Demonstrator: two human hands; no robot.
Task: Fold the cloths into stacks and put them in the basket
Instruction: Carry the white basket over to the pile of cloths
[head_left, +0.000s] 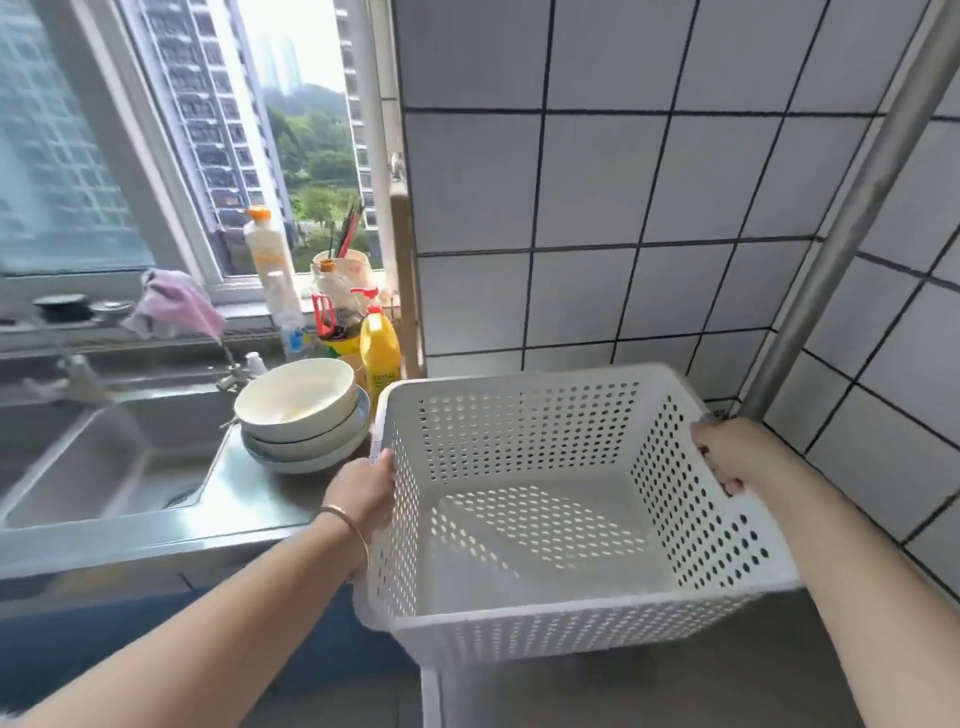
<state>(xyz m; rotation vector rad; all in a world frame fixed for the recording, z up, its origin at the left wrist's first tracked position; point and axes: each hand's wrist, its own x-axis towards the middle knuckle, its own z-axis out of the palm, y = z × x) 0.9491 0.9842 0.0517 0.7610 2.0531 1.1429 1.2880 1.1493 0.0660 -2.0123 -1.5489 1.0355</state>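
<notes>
Beside the sink (104, 457), the left hand (363, 493) and right hand (727, 454) gripped opposite rims of the empty basket (519, 629), seemingly light, rigid plastic.

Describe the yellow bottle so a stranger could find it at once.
Start at the steel sink under the window, then go right past the stacked bowls. The yellow bottle stands behind them, beside the white basket. It alone is bright yellow with a red pump top.

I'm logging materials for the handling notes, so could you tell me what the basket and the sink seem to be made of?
Basket: apparently white moulded plastic, matte, with rows of punched holes. Sink: looks like stainless steel, brushed grey with soft reflections.
</notes>
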